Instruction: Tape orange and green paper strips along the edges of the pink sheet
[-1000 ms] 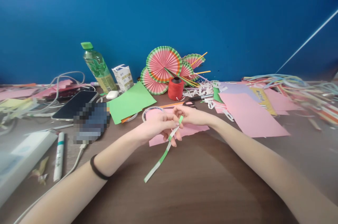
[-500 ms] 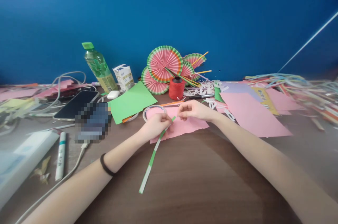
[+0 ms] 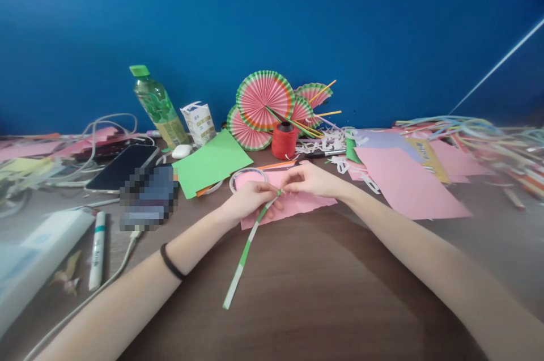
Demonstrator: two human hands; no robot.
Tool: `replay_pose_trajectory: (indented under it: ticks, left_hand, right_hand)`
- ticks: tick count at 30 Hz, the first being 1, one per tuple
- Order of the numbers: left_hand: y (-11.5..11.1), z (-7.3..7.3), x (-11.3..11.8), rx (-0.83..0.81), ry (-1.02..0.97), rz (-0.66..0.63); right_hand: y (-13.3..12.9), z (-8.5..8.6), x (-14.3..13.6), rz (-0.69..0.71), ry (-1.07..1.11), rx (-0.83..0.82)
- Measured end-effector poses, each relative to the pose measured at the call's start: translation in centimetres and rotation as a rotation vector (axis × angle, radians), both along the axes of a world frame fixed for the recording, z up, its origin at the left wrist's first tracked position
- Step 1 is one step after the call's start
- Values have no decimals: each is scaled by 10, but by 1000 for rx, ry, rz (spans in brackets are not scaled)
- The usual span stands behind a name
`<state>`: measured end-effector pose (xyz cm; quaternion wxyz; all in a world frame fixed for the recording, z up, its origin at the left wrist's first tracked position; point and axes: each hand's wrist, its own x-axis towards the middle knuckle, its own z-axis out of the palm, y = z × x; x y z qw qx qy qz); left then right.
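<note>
A narrow green paper strip with white sections slants from my hands down toward the front of the table. My left hand pinches it near its upper end. My right hand has its thumb and fingers closed on the strip's tip, right beside the left fingertips. Beneath both hands lies a pink paper sheet with a ragged edge. A roll of clear tape rests partly on that sheet, just behind my left hand.
Behind my hands stand a red thread spool and several pleated watermelon-patterned paper fans. To the left are green paper, a bottle, a small carton, phones and a marker. Pink paper lies right.
My right hand has moved slightly left and down, from apart to meeting the strip's tip at my left fingers. The left hand keeps its hold.
</note>
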<state>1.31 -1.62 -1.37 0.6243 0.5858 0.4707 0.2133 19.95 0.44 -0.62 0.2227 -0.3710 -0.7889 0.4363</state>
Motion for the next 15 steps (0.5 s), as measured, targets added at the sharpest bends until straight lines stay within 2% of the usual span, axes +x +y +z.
replay_pose_trajectory:
  ticks: [7,15]
  left_hand:
    - [1,0,-1,-7,-43,40]
    - [2,-2,-1,20,-38,36]
  right_hand:
    - [2,-3,0,-79,78,88]
    - [3,-4,2,-128,99,58]
